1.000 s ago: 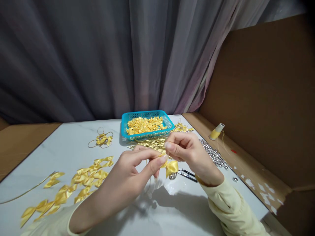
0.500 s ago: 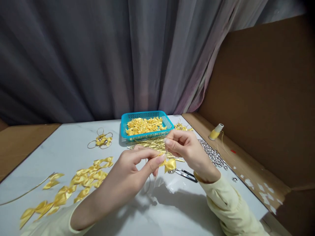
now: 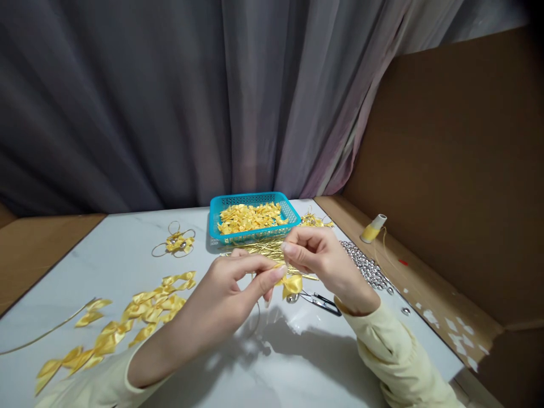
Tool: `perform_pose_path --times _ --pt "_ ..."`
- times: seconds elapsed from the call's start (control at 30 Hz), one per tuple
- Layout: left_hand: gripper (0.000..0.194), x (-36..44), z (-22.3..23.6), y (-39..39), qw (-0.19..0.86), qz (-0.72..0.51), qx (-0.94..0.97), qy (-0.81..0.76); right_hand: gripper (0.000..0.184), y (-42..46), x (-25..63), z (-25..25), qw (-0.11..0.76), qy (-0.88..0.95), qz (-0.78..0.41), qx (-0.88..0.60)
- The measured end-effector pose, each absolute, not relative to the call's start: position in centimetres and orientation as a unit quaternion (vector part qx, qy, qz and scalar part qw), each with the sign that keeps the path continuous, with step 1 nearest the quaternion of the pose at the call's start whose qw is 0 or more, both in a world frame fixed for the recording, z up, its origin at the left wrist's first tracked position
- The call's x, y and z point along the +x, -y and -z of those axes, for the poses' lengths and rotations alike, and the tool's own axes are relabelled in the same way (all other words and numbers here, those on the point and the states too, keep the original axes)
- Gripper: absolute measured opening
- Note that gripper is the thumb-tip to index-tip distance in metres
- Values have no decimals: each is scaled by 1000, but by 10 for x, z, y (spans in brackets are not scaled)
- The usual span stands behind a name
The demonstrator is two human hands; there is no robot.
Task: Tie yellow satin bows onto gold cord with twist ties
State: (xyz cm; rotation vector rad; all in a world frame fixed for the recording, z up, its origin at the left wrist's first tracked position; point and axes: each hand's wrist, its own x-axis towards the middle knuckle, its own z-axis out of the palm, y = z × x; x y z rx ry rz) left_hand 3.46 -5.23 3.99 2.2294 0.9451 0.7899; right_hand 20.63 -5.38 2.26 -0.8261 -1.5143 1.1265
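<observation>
Between the thumb and fingers of my left hand (image 3: 240,286) is a yellow ribbon bow (image 3: 292,283), held just above the table. A shiny silver bead (image 3: 292,298) hangs at the bow's lower edge. A thin cord loop (image 3: 256,320) dangles below the left fingers. My right hand (image 3: 317,252) is closed in a pinch just above and right of the bow; what sits in its fingertips is too small to make out. Small black-handled thread snips (image 3: 322,303) lie on the table beneath and right of the bow.
A blue basket (image 3: 212,224) of yellow bows stands behind gold twist ties (image 3: 267,247). Loose bows (image 3: 144,306) and a corded ornament (image 3: 181,243) lie left. Silver beads (image 3: 368,266) and a yellow thread spool (image 3: 373,229) are at right, beside a cardboard wall (image 3: 459,170).
My right hand has shifted slightly left, its fingertips close to the bow. The bow and bead have tilted a little; my left hand keeps its pinch almost in place.
</observation>
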Motion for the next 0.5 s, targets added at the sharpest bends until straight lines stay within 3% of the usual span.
perform_pose_path --times 0.5 --pt "34 35 -41 51 287 -292 838 -360 30 56 206 -20 509 653 -446 -340"
